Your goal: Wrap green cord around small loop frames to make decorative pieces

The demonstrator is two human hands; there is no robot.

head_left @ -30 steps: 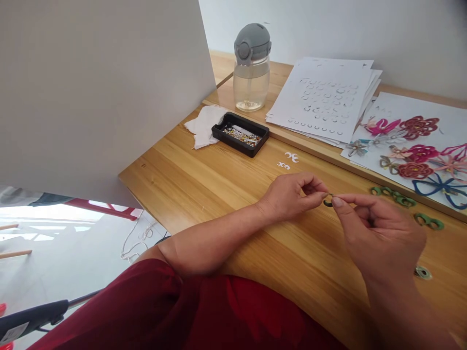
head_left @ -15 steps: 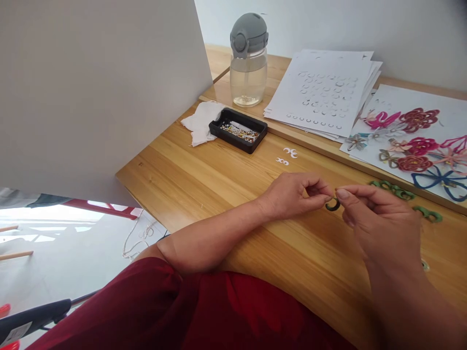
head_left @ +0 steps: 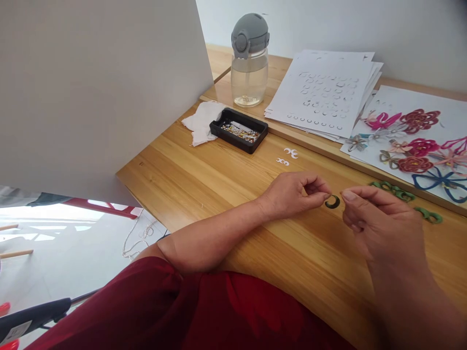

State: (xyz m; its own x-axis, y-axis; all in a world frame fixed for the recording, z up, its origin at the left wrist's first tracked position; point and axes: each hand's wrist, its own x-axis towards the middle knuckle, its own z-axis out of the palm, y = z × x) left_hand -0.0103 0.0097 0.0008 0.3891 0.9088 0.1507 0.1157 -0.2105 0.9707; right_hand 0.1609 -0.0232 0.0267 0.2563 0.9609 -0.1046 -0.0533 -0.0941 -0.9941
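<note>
My left hand (head_left: 292, 197) pinches one end of a small dark green crescent piece (head_left: 332, 202) between thumb and fingertips, above the wooden table (head_left: 226, 180). The crescent curves open toward the top. A short distance to its right, my right hand (head_left: 383, 223) is closed in a pinch, its fingertips apart from the crescent. Whatever those fingers hold, if anything, is too small to make out. Just beyond the right hand lie green looped pieces (head_left: 396, 190). White paper crescents (head_left: 291, 153) rest on the table past my left hand.
A black tray (head_left: 239, 146) of beads stands beside a white cloth (head_left: 200, 119). Behind it is a bottle (head_left: 249, 78) with a grey lid. Printed sheets (head_left: 324, 92) and colourful looped flowers (head_left: 419, 119) lie on the raised back ledge. A grey panel (head_left: 98, 87) rises at left.
My right hand has drawn slightly right, away from the crescent, so a gap now shows between them. The crescent is more fully visible in my left fingertips.
</note>
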